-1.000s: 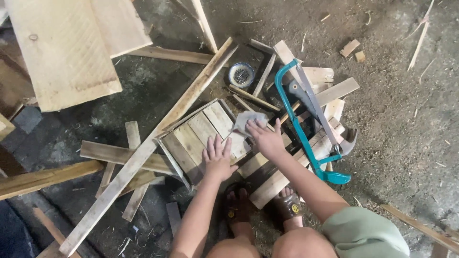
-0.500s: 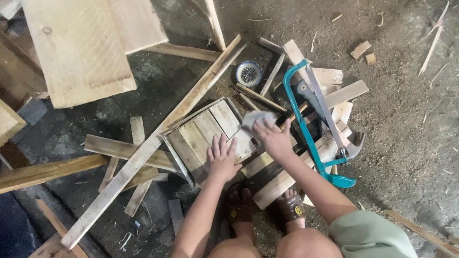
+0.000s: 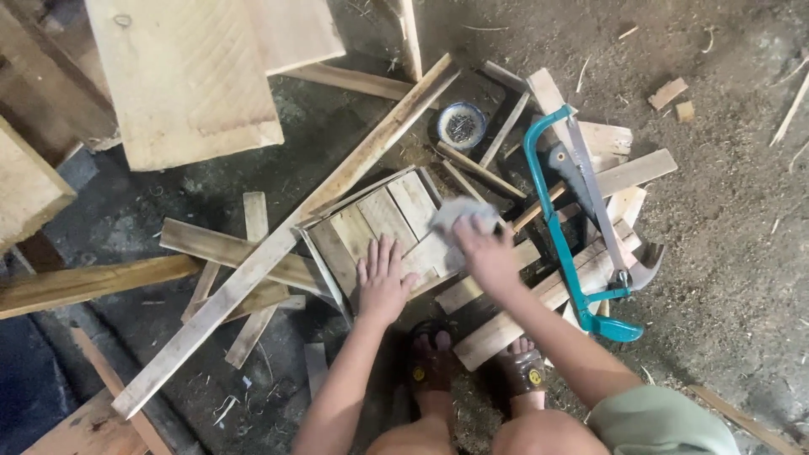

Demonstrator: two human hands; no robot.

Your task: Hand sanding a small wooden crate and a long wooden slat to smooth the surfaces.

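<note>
As you crouch over the work, your sandalled feet sit nearest, planted at the lower edge of a loose slat lying on the dirt floor. Just beyond them, your left hand lies flat with fingers spread wide, palm pressed on the near corner of the small slatted wooden panel; it grips nothing. Your right hand is closed on a pale grey pad, possibly abrasive paper or cloth, though you should note the material cannot be confirmed, and bears it against the panel's right edge.

The panel lies directly ahead of both hands. Its slats run on a diagonal from near-left to far-right, so its long axis points away from you and to your right. The left hand is the nearer one to the panel's centre; the right works the far-right side.

To the right, a teal-framed hacksaw rests on offcuts, well clear of your hand. A long batten crosses diagonally along the panel's left side. Farther out sits a small round dish of nails, and beyond, large pale boards.
</note>
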